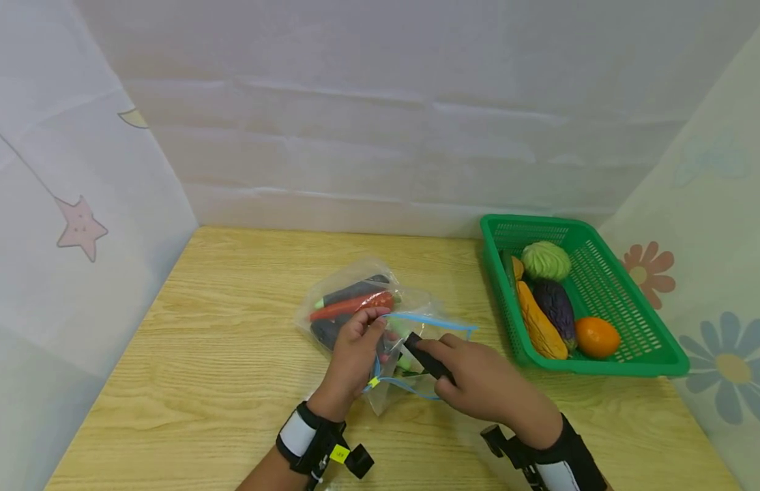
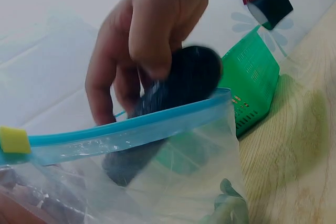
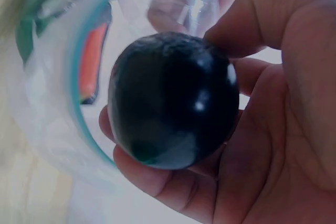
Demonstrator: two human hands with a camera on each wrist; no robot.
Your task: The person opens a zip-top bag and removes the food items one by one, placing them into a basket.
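My left hand (image 1: 353, 354) pinches the rim of a clear zip bag (image 2: 194, 182) with a blue zip strip and a yellow slider (image 1: 374, 382). The mouth stands open. Over it my right hand (image 1: 487, 382) grips a dark, elongated vegetable (image 1: 430, 357) between thumb and fingers. It is tilted, its lower end inside the mouth; its exact kind is unclear. Its rounded end (image 3: 173, 100) fills the right wrist view. Something green (image 1: 406, 363) shows inside the bag. Just beyond my left hand, a red carrot-like vegetable (image 1: 349, 305) and dark long vegetables (image 1: 355, 290) lie under clear plastic.
On the right stands a green basket (image 1: 638, 310) holding a pale green cabbage (image 1: 546, 261), an orange (image 1: 597, 337), a purple vegetable (image 1: 554, 310) and a long yellow one (image 1: 539, 324). Printed cloth walls (image 1: 380, 136) border the wooden table (image 1: 232, 327) at the back and sides.
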